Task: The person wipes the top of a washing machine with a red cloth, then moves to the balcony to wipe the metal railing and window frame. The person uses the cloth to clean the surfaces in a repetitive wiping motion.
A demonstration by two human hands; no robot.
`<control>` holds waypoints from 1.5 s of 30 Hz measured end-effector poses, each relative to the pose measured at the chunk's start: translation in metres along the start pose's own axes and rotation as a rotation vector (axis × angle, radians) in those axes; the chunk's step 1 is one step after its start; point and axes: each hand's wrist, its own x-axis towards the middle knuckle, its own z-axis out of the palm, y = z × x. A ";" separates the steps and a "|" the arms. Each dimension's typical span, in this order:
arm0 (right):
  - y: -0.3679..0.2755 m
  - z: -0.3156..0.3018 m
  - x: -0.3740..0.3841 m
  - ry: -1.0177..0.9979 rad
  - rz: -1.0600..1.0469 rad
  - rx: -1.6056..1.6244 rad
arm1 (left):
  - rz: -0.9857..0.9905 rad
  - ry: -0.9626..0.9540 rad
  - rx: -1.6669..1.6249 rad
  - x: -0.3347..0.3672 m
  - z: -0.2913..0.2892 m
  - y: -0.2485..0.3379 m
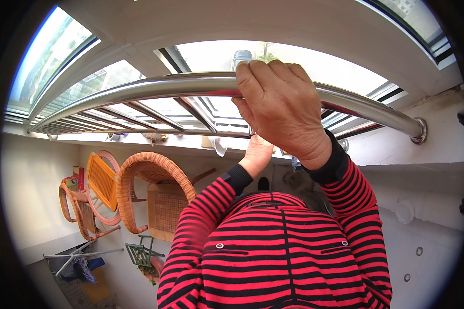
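R hand [284, 110] curled round metal rail [154, 87] at 1 o'clock, fingertips hidden, L hand [259, 151] at R's 7 o'clock, fingers hidden, can't tell its grip, blue-grey shape [242, 54] past window [209, 55] at 12, base hidden, unclear

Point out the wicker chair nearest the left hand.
The rightmost wicker chair, with the thick curved rim; the other wicker chairs stand farther left.
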 end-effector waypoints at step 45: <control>-0.003 0.000 -0.001 -0.001 0.033 -0.031 | 0.017 0.093 -0.064 -0.041 -0.047 -0.080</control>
